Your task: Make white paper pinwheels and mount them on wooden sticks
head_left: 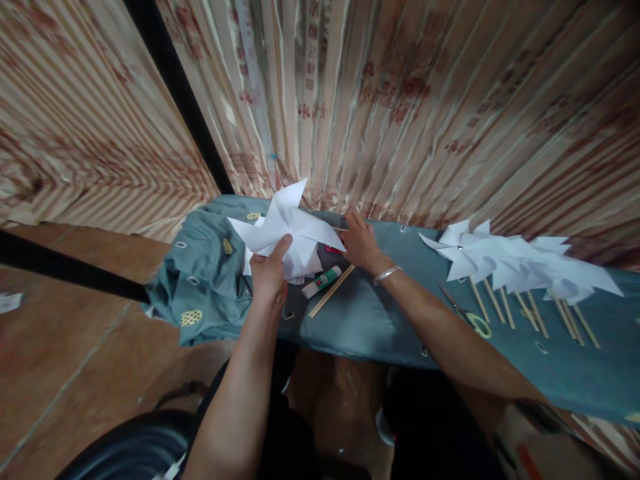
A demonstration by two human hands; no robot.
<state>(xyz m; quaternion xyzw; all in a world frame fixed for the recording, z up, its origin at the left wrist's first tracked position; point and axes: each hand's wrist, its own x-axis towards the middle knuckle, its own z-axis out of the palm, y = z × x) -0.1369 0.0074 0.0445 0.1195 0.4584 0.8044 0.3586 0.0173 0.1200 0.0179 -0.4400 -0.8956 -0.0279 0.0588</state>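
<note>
Nearest the camera, a dark rounded seat (133, 448) is seen at lower left, over a brown tiled floor (65, 347). Both forearms are extended from the bottom edge toward a table draped in a teal cloth (380, 320), which is bunched into folds at its left end.

On the near part of the cloth, a bare wooden stick (331, 291) is laid diagonally. Just beside it, nearly parallel, lies a glue stick (321, 281) with a white body and a green-and-red label.

The left hand (269, 270) is raised above the cloth and closed on a white paper pinwheel (287, 230). The thumb is pressed on the front near the pinwheel's centre, and the fingers are hidden behind the paper. The pinwheel is held upright, facing the camera, over the left part of the table.

The right hand (361, 243) is laid palm down on the cloth, just right of the pinwheel, with a silver bracelet (387, 274) at the wrist. Its fingers are stretched forward and nothing is seen clasped in them. A small red object (334, 250) is partly visible between this hand and the paper — too hidden to identify.

Further right, scissors (467, 315) with a yellow-green handle are laid on the cloth. Beyond them a row of white pinwheels on wooden sticks (505, 260) is spread out, overlapping.

Behind the table, a striped, patterned curtain (425, 100) is hung.
</note>
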